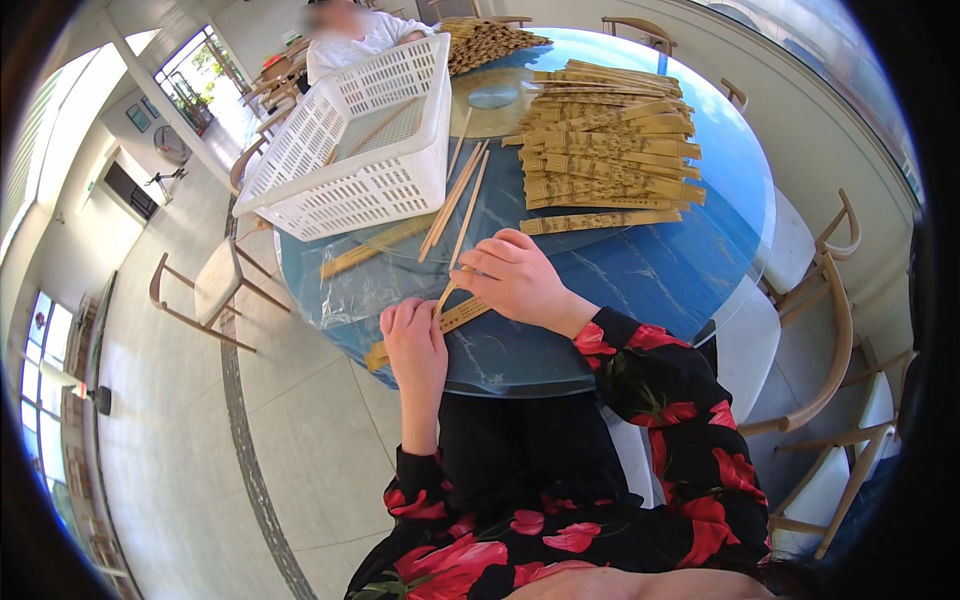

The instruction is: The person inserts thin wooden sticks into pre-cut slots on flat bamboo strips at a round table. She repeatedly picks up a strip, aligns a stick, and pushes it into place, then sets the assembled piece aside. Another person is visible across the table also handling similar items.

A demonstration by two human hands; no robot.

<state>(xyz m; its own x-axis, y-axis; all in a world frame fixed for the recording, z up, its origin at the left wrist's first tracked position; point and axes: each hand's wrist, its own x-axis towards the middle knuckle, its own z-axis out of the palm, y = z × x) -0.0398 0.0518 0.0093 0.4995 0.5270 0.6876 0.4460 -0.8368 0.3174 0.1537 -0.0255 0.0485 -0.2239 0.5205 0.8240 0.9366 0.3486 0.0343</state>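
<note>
My left hand [415, 345] is closed at the table's near edge, pinching the lower end of a narrow yellow paper chopstick sleeve [446, 293]. Just above it, my right hand [525, 282] has its thumb and fingers closed where the sleeve's upper end meets pale wooden chopsticks [468, 212]. Those sticks slant away from me beyond the fingers; the exact grip is partly hidden. Under my hands lies another printed yellow sleeve [466, 313], partly covered. More loose chopsticks [447, 213] rest on the table close by, left of the held ones.
A white perforated plastic basket [375, 190] stands at the left, a few sticks inside. Clear plastic film [360, 290] lies before it. To the right is a large pile of yellow chopstick packets [610, 150]; another pile [490, 42] sits far back. A person [350, 45] sits across the round blue table [640, 280].
</note>
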